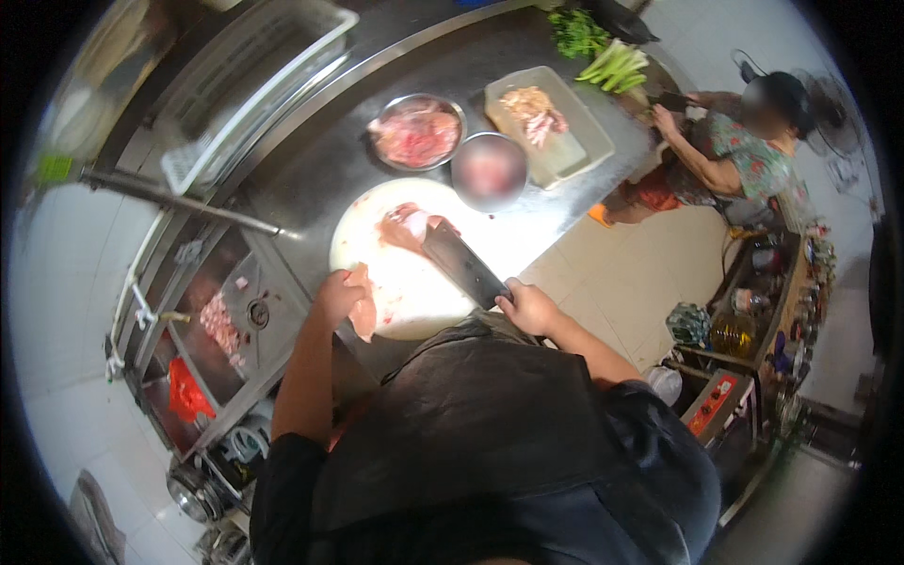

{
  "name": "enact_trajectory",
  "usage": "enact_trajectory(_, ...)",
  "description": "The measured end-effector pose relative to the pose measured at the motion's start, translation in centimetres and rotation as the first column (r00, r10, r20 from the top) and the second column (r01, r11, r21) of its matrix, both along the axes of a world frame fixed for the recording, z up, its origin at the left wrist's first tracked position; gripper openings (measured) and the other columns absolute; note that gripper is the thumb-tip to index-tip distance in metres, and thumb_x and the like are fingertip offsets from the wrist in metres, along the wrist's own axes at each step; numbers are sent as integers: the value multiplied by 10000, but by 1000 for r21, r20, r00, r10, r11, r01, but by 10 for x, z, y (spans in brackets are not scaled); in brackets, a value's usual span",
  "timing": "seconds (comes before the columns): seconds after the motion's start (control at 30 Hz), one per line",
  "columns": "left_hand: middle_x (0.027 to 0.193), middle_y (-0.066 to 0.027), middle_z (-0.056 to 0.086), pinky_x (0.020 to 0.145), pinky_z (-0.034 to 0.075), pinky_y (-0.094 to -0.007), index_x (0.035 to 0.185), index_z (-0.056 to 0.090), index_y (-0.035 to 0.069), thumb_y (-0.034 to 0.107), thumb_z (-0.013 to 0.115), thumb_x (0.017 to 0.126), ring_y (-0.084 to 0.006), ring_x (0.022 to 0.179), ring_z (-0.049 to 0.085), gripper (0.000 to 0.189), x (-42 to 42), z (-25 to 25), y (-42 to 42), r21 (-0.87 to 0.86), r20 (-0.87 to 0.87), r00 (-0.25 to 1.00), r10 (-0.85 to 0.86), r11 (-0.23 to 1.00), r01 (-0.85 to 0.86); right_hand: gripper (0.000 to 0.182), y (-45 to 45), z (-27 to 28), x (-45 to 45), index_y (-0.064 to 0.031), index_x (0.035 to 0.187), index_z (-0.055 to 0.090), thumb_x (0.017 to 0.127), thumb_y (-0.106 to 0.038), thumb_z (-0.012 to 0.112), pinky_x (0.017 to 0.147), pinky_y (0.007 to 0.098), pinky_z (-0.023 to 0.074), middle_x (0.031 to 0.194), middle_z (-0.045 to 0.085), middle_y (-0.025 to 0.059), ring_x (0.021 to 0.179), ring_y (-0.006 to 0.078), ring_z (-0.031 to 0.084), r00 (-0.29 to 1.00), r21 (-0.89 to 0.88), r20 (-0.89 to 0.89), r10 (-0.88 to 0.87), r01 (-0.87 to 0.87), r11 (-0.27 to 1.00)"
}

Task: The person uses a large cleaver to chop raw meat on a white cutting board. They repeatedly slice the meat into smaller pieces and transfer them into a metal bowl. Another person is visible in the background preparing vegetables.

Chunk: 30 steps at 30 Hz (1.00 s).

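My left hand (339, 296) grips a pale piece of raw meat (364, 311) at the left rim of a round white cutting board (424, 296). In my right hand (528, 305) is the handle of a broad cleaver (462, 265), whose blade reaches up and left over the board. The blade's far end is beside or over another piece of raw meat (406, 229); whether they touch I cannot tell. Beyond the board stand a metal bowl of raw meat (418, 134), a second metal bowl (489, 171) with blurred pinkish contents, and a plastic tub (597, 145) holding pale meat pieces.
Meat pieces (220, 325) lie in the metal sink (272, 282) at left, near a red plastic bag (187, 392). Celery stalks (614, 67) and leafy greens (575, 32) lie at the table's far end, where a co-worker (734, 148) holds a blade. Bottles (734, 332) stand on a right-hand shelf.
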<state>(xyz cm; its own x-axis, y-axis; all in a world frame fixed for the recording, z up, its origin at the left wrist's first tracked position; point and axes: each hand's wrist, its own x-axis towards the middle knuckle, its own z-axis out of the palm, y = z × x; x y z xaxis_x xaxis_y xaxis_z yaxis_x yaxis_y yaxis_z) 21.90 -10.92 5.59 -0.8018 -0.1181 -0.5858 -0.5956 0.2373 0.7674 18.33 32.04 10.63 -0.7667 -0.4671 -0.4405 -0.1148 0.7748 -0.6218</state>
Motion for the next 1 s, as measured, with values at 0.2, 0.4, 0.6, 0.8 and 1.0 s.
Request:
enact_trajectory(0.2,1042,-93,693,763,562,-321,1185,622,-37,19,626,936,-169,902,681,255,-163,47,135,106,-400,914,63,994,-22,291,47,3,30,32,1057,541,1007,-237,640,775,482,538,935,717,283,884,443,707,924,-153,40,-381,382,911)
enact_trajectory(0.4,1052,-68,691,778,570,-322,1174,614,12,38,690,925,-168,931,690,262,-207,99,289,580,-310,928,208,815,11,279,83,-24,53,42,1075,562,1009,-219,635,756,442,537,878,705,231,846,365,717,799,-261,92,-594,595,760)
enact_trajectory(0.6,1422,-202,586,1084,450,-484,1349,609,38,274,666,944,-384,1326,532,472,-175,29,209,-789,-192,688,-700,527,316,291,110,-33,70,56,1072,561,1014,-223,623,782,431,531,906,699,218,868,345,705,746,-181,175,-642,666,724)
enact_trajectory(0.8,1456,-170,522,1146,367,-565,1405,587,125,510,776,798,-377,1397,439,744,-157,39,169,-705,411,599,-687,176,687,308,95,-28,49,44,1054,559,1005,-250,636,710,443,516,804,666,208,763,340,689,817,-171,190,-545,574,801)
enact_trajectory(1.0,1397,-153,535,1080,376,-590,1383,596,178,343,772,788,-353,1370,443,642,-137,61,150,-686,402,578,-711,185,704,295,57,-26,15,31,1026,590,988,-254,657,645,433,503,740,654,179,669,315,659,898,-223,141,-416,438,871)
